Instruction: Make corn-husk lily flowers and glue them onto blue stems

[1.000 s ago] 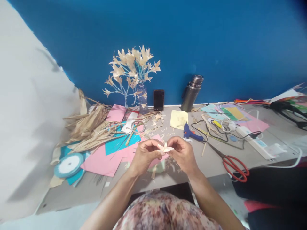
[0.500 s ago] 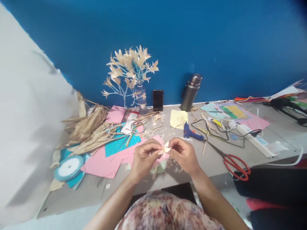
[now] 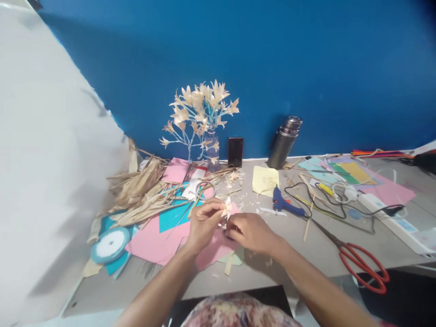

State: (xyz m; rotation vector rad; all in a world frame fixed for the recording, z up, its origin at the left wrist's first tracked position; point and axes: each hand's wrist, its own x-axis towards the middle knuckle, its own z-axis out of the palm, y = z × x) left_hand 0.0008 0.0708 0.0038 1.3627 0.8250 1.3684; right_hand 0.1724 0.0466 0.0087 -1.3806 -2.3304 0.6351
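Note:
Between the thumb and fingers of my left hand [image 3: 207, 221] is a small cream-coloured craft flower [image 3: 227, 208] with pointed petals, held up above the pink paper [image 3: 213, 247]. Just below and right of the flower, my right hand [image 3: 251, 230] has its fingers curled together. Whatever those fingers pinch is hidden from view. Beneath both hands lie pink sheets and a strip of pale green paper [image 3: 238, 257], with dry scraps around them.
Behind stands a vase of similar flowers [image 3: 204, 104], beside a phone [image 3: 235, 152] and a thermos [image 3: 285, 141]. Dried husks [image 3: 143, 190] and a ribbon spool [image 3: 111, 245] lie left. Right are a blue glue gun [image 3: 286, 204], red-handled scissors [image 3: 361, 263] and a power strip [image 3: 391, 222].
My right hand has left the petals and moved below the flower, its fingers curling. The left hand keeps the flower, now turned more upright. The whole view has shifted slightly.

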